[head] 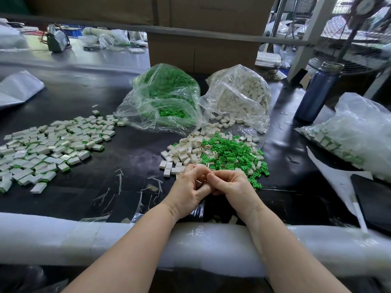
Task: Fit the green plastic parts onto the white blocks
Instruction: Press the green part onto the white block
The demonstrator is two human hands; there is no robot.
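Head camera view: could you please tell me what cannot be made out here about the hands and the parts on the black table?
- Whatever the left hand and right hand hold: curled fingers hide it, so no part can be identified.
- Spread of finished white blocks with green edges: cut off by the left edge.
- Clear plastic bag of green plastic parts: crumpled film blurs single pieces.
- Dark blue metal bottle: any label is unreadable.
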